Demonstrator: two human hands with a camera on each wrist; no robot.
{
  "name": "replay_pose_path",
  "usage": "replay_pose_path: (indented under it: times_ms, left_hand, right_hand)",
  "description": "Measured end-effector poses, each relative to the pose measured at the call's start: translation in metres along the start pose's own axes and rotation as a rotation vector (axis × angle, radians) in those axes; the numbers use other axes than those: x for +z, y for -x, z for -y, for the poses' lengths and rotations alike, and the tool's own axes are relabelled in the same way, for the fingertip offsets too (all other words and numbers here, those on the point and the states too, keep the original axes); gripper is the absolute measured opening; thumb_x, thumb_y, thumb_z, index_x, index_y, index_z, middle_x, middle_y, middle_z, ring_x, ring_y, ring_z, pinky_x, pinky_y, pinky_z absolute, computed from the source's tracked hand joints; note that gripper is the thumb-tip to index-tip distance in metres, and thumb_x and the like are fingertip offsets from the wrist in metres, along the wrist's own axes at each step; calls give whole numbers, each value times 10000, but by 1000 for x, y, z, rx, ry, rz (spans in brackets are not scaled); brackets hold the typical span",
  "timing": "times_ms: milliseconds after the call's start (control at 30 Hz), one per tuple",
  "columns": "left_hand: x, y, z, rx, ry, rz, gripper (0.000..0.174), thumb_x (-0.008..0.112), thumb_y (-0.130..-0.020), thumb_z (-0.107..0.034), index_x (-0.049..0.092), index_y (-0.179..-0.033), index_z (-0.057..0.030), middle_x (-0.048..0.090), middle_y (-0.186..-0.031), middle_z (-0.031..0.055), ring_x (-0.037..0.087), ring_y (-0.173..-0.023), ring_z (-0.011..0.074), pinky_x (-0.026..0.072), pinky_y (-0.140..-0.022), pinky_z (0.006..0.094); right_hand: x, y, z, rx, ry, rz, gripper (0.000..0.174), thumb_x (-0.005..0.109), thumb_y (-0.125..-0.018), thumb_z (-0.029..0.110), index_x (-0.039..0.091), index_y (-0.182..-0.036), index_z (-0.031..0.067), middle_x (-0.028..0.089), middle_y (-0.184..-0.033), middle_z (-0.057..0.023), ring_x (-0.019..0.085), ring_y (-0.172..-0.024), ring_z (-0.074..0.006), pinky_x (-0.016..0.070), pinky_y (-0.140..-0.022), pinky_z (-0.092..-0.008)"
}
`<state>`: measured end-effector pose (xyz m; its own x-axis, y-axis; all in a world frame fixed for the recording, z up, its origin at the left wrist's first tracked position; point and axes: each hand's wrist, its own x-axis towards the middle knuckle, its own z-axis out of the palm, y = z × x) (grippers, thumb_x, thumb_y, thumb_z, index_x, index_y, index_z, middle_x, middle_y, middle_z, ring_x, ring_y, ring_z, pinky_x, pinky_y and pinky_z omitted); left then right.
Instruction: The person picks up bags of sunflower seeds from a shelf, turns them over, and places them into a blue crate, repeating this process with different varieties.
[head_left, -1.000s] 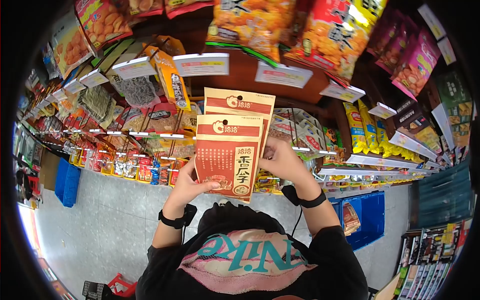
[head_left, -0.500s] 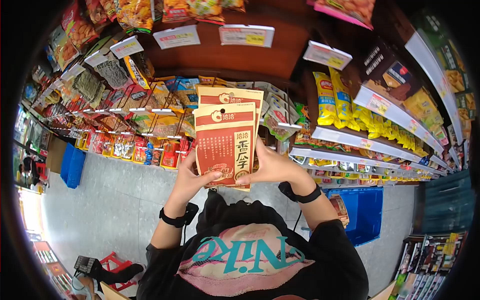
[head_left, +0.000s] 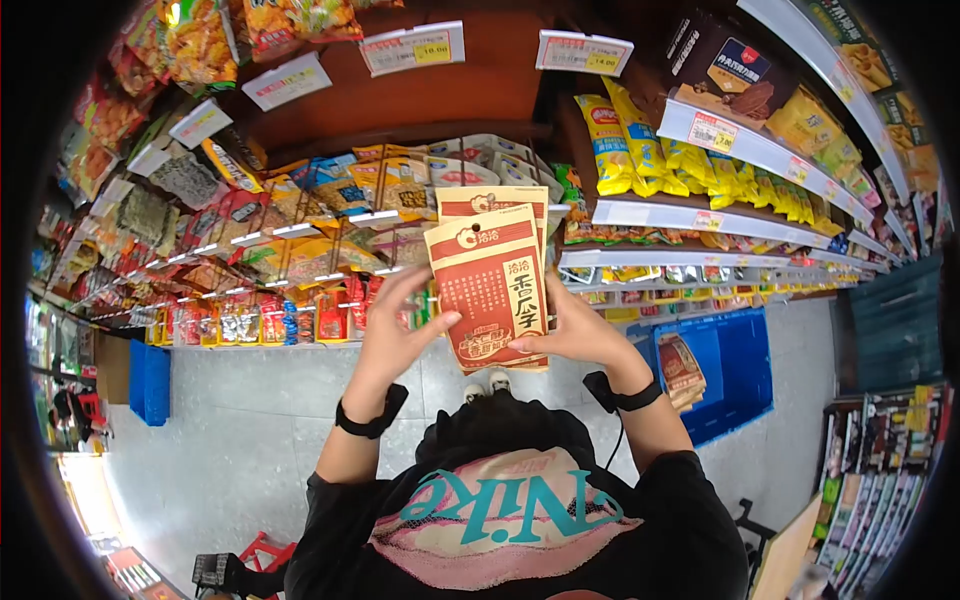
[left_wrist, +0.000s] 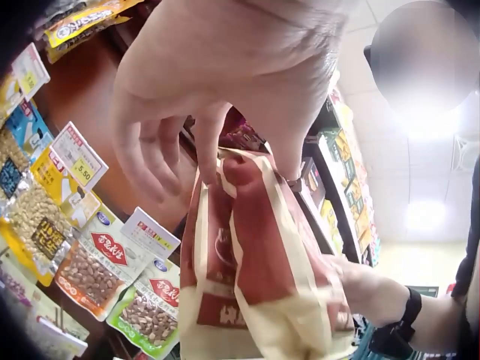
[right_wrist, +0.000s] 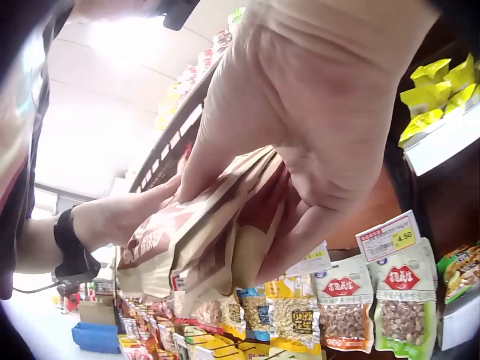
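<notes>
Two red-and-tan paper bags of sunflower seeds show at chest height in the head view. The front bag [head_left: 487,290] faces up, and the rear bag [head_left: 490,198] sticks out above it. My right hand [head_left: 583,332] grips the stack by its right edge, thumb across the front. At the opposite edge, my left hand [head_left: 398,325] has its fingers spread loosely, with the thumb tip at the front bag. In the left wrist view, that hand's relaxed fingers [left_wrist: 154,161] hang beside the upper edges of the bags. The right wrist view shows the right palm around the bag edges [right_wrist: 247,187].
Shelves of hanging nut packets [head_left: 405,185] stand ahead, with white price tags [head_left: 412,48]. Yellow bags [head_left: 650,150] fill a shelf to the right. On the floor, a blue crate [head_left: 735,380] holds similar seed bags [head_left: 682,368]; another blue crate [head_left: 150,383] stands left.
The view has swung right along the shelves. The right hand has shifted its thumb onto the front bag. The left fingers have loosened away from the bags, and the stack now tilts slightly.
</notes>
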<state>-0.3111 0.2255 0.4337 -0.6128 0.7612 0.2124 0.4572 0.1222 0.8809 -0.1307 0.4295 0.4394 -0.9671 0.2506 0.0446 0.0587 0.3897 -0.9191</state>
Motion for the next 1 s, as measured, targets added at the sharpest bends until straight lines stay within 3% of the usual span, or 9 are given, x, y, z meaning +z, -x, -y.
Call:
replay_pose_path:
  times_ms: [67, 133, 267, 500, 600, 633, 733, 800, 1000]
  left_hand:
    - [6, -7, 19, 63, 10, 32, 587, 820, -740, -194, 579, -1252, -40, 521, -1301, 145, 538, -1171, 234, 484, -926, 351]
    - [18, -8, 29, -9, 423, 110, 561, 807, -746, -122, 574, -1246, -14, 531, -1292, 130, 519, -1195, 215, 462, -946, 349]
    - [34, -1, 24, -194, 678, 160, 594, 783, -763, -59, 521, -1295, -19, 521, -1306, 104, 509, -1210, 205, 427, -987, 364]
    - [61, -4, 12, -162, 672, 172, 477, 756, -790, -45, 516, -1202, -27, 603, -1183, 94, 555, -1140, 186, 436, -961, 357]
    - [76, -6, 4, -173, 702, 263, 467, 742, -807, -44, 499, -1205, -33, 607, -1186, 97, 560, -1129, 177, 447, -946, 347]
    - [82, -5, -2, -204, 715, 232, 360, 727, -825, -47, 547, -1137, -36, 635, -1134, 84, 590, -1068, 154, 475, -904, 317]
    - [107, -9, -6, -283, 670, 246, 223, 716, -839, -54, 595, -1025, -41, 668, -1049, 61, 620, -986, 130, 498, -860, 289]
    - [133, -10, -20, -273, 654, 215, 132, 712, -844, -54, 607, -924, -40, 683, -985, 48, 640, -917, 115, 512, -823, 267]
    - [218, -18, -52, -227, 594, 233, 149, 718, -829, -19, 571, -824, -43, 693, -890, 62, 653, -823, 103, 525, -745, 246]
  right_hand:
    - [4, 11, -5, 97, 59, 13, 910, 852, -689, 268, 332, -1383, -10, 535, -1279, -189, 538, -1180, -246, 429, -987, -360]
    - [11, 20, -21, 69, -37, -1, 914, 852, -688, 267, 335, -1388, -14, 537, -1284, -192, 540, -1181, -244, 429, -990, -358]
    - [9, 35, -10, 148, -7, -32, 913, 850, -689, 262, 339, -1393, -15, 539, -1290, -191, 537, -1186, -244, 428, -990, -347]
    - [-5, 54, -20, 195, 32, -112, 908, 862, -663, 286, 373, -1372, -2, 576, -1236, -217, 580, -1148, -298, 459, -935, -359]
    - [-26, 65, -23, 222, 8, -88, 927, 874, -660, 220, 349, -1392, 0, 569, -1262, -173, 571, -1153, -245, 453, -962, -346]
    - [-34, 70, -25, 221, 3, -89, 927, 874, -660, 220, 349, -1392, 0, 569, -1262, -173, 571, -1153, -245, 453, -962, -346]
    - [-65, 91, -38, 259, 168, -14, 907, 870, -649, 249, 383, -1374, 4, 589, -1234, -188, 582, -1144, -268, 457, -947, -347]
    - [-85, 108, -55, 159, 174, -13, 921, 859, -641, 344, 392, -1361, 8, 643, -1121, -220, 624, -1057, -362, 496, -879, -389]
    - [-153, 159, -98, 183, 73, 93, 870, 857, -661, 308, 414, -1345, 2, 619, -1191, -189, 611, -1097, -271, 465, -920, -351]
